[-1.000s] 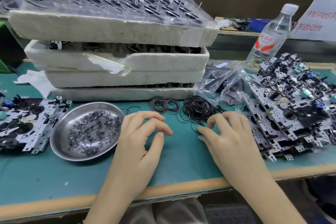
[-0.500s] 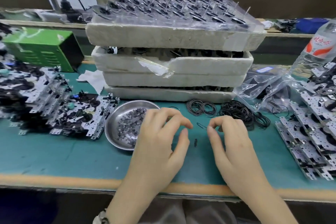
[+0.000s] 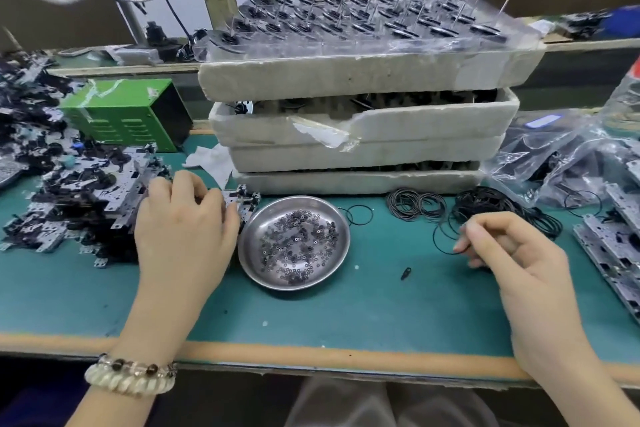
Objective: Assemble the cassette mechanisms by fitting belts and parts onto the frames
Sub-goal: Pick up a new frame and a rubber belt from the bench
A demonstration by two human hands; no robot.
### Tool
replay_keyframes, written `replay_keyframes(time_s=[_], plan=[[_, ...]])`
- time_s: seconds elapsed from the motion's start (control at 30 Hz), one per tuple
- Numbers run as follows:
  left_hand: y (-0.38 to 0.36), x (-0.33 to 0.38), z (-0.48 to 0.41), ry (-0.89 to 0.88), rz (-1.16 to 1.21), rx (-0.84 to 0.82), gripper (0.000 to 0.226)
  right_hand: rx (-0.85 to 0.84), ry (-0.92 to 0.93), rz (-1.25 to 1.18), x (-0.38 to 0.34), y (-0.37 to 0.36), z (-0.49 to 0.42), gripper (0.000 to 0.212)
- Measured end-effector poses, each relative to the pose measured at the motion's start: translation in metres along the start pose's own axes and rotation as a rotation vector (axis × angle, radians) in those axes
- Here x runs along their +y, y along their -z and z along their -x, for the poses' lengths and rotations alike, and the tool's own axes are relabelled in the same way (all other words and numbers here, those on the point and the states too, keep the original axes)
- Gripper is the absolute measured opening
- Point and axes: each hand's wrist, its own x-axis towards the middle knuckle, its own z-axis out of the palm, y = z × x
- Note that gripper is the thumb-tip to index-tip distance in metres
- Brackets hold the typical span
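My left hand (image 3: pixel 183 229) curls over a metal cassette frame (image 3: pixel 242 203) at the right end of the frame pile (image 3: pixel 83 204) and grips it, just left of the steel dish (image 3: pixel 252 270). A thin black rubber belt (image 3: pixel 445 239) is pinched by the fingertips of my right hand (image 3: pixel 512 253) on the green mat. That belt lies at the front edge of the loose belt heap (image 3: pixel 485 204). A smaller bundle of belts (image 3: pixel 414 206) sits further left. The dish holds several tiny black washers (image 3: pixel 298 246).
Stacked foam trays (image 3: pixel 363 152) with spindle parts stand behind the dish. A green box (image 3: pixel 128 114) is at back left. Plastic bags (image 3: pixel 554 156) and more frames (image 3: pixel 613 246) lie at the right. One small black part (image 3: pixel 406 273) lies on the mat.
The view swung left. My left hand moved from the middle of the mat to the frame pile and took hold of a frame. My right hand pinched a belt at the heap.
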Motion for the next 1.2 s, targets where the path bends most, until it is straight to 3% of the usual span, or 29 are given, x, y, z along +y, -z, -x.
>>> replay_keyframes(time_s=[0.1,0.2,0.3,0.5,0.7,0.97,1.2], plan=[[-0.002,-0.003,-0.005,-0.077,0.001,0.046,0.032,-0.107,0.052,0.169,-0.003,-0.006,0.005,0.015],[0.001,-0.007,-0.01,0.003,0.072,0.053,0.027,-0.223,0.117,0.358,-0.004,-0.01,0.008,0.01],[0.004,-0.017,-0.015,0.172,0.213,0.026,0.024,-0.253,0.097,0.394,-0.007,-0.01,0.008,0.013],[0.01,-0.033,-0.022,0.19,0.272,0.031,0.027,-0.252,0.083,0.453,-0.006,-0.012,0.006,0.016],[0.011,-0.037,-0.023,0.242,0.361,0.061,0.027,-0.136,0.101,0.623,0.001,-0.013,0.004,0.014],[0.004,-0.067,-0.044,0.377,0.541,-0.01,0.028,0.13,-0.06,0.693,0.007,-0.009,0.002,0.011],[0.016,-0.057,-0.049,0.353,0.696,-0.21,0.032,0.245,-0.031,0.953,-0.001,-0.011,0.008,0.008]])
